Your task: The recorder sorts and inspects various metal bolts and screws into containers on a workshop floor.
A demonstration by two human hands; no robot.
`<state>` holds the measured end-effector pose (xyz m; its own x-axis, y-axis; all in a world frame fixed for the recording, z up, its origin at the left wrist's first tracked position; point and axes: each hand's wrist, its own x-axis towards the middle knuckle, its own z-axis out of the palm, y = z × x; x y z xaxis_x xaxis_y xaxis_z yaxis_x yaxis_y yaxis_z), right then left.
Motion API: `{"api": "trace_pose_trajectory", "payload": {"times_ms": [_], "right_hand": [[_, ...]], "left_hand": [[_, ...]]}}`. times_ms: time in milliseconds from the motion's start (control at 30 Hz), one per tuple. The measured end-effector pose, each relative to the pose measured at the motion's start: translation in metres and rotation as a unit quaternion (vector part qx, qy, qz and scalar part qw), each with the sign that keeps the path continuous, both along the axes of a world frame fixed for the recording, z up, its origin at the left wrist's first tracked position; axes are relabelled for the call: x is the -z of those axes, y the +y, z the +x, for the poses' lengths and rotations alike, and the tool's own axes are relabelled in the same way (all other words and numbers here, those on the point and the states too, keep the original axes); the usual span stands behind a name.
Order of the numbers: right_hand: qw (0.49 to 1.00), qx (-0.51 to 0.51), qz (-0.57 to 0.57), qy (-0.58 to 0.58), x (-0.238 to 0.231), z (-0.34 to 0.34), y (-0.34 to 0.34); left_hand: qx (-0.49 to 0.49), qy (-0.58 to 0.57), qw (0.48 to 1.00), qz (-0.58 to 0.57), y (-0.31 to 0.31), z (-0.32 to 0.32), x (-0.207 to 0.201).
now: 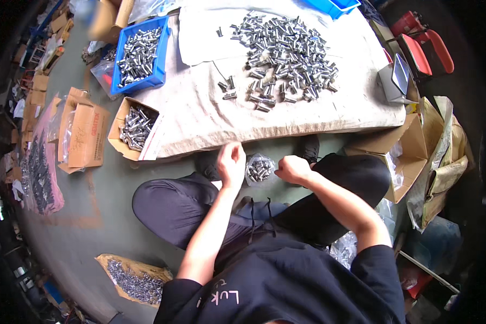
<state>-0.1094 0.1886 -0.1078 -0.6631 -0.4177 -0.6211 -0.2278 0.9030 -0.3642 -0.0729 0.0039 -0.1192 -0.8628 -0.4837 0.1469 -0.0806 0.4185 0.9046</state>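
Between my two hands is a clear plastic bag (248, 176) with several short metal fittings (261, 166) inside, its mouth open upward. My left hand (231, 164) is closed just left of the bag, fingers curled in toward the palm. Close against the bag's right edge, my right hand (294, 170) is closed too, thumb side toward the bag. Whatever either hand pinches is too small or hidden to make out. A large pile of similar metal fittings (289, 54) lies on the cloth-covered table (200, 116) in front of me.
A blue bin (161, 70) and an open carton (116, 135) of metal parts stand at the table's left. Another carton (413, 141) is at the right, beside a folded sack (440, 156). On the floor lie a box (89, 135) and a tray of small parts (135, 281).
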Motion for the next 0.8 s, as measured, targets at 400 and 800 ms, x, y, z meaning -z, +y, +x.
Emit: {"api": "trace_pose_trajectory", "payload": {"times_ms": [400, 800], "right_hand": [[0.971, -0.202, -0.036, 0.125, -0.023, -0.017, 0.004], [0.948, -0.273, -0.128, 0.1, -0.048, -0.005, -0.002]], "left_hand": [[0.271, -0.098, 0.894, -0.344, -0.015, -0.178, -0.023], [0.378, -0.054, 0.828, -0.411, 0.107, -0.257, -0.058]]}}
